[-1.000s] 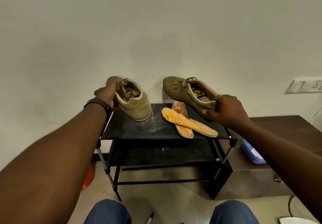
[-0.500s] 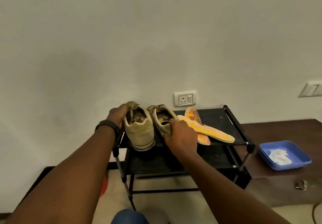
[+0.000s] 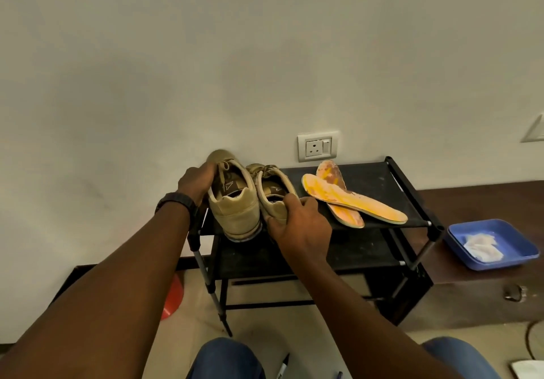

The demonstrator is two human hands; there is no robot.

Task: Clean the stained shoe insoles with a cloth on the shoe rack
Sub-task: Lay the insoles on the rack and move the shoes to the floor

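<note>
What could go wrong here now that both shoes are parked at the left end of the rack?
1. The left shoe sits with its heel past the front edge of the shoe rack; letting go could tip it to the floor.
2. The two insoles lie crossed, the lower one partly covered, so wiping may miss its stains.
3. The cloth lies in the blue tray beyond the rack; reaching for it with the right hand might brush the insoles off.

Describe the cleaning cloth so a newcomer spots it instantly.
Start at the black shoe rack against the wall, then look right to the dark wooden bench. A blue tray sits there; the cloth is the crumpled white wad inside it.
</note>
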